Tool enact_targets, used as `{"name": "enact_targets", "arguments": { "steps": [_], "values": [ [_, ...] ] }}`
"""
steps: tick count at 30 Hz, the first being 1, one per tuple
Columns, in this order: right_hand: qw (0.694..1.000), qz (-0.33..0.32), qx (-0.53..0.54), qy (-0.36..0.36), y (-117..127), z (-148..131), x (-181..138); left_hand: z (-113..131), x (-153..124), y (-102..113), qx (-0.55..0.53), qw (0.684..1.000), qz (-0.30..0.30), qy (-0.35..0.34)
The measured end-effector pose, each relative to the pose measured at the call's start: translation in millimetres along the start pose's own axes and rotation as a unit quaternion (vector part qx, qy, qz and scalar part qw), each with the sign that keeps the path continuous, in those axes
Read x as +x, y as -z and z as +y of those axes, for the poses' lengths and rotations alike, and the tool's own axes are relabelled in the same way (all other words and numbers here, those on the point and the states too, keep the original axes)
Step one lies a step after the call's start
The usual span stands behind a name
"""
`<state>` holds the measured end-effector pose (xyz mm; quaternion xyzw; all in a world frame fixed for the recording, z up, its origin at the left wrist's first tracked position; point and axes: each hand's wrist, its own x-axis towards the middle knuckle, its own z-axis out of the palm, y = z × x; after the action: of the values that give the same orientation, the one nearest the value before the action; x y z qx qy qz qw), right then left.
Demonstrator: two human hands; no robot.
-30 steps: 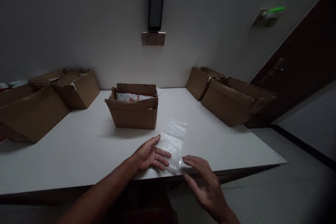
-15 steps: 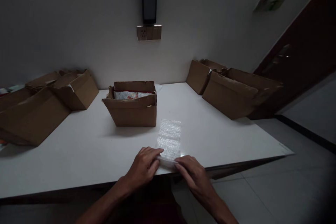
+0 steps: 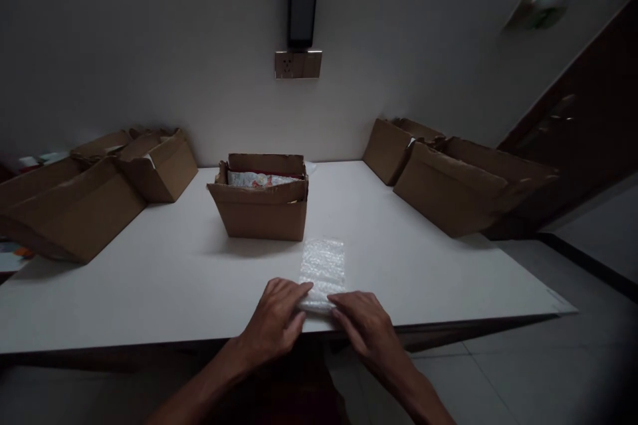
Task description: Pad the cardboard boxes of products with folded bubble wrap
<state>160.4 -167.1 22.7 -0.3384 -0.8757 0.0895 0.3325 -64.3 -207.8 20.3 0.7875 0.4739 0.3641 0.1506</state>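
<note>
A narrow sheet of clear bubble wrap (image 3: pixel 323 260) lies on the white table, its near end folded over close to the front edge. My left hand (image 3: pixel 279 312) grips the left side of that fold, thumb below and fingers on top. On the right side, my right hand (image 3: pixel 361 319) pinches the same fold between thumb and fingers. Just beyond the sheet and to its left stands an open cardboard box (image 3: pixel 264 216), with a printed, pale plastic packet (image 3: pixel 259 179) showing inside.
Open cardboard boxes stand at the left (image 3: pixel 84 212) and at the right (image 3: pixel 443 189) of the white table (image 3: pixel 199 292). A wall socket (image 3: pixel 298 64) is above the table's back edge. A dark door (image 3: pixel 583 113) is at the far right.
The near end of the bubble wrap has been folded further over, away from me, so less of the sheet lies flat. My view has turned slightly left.
</note>
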Motion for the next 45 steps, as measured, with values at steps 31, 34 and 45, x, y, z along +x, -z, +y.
{"name": "enact_targets", "arguments": {
  "steps": [31, 34, 45],
  "values": [
    [0.979, -0.064, 0.145, -0.130, 1, 9, 28, 16, 12, 18, -0.260, 0.935, 0.146, 0.190],
    [0.983, -0.025, 0.127, -0.127, 26, 7, 50, -2, 42, 72, 0.007, 0.967, 0.256, 0.011],
    [0.996, 0.049, -0.048, 0.051, 91, -25, 243, -61, 72, 130, 0.286, 0.915, 0.278, -0.064]
  ]
}}
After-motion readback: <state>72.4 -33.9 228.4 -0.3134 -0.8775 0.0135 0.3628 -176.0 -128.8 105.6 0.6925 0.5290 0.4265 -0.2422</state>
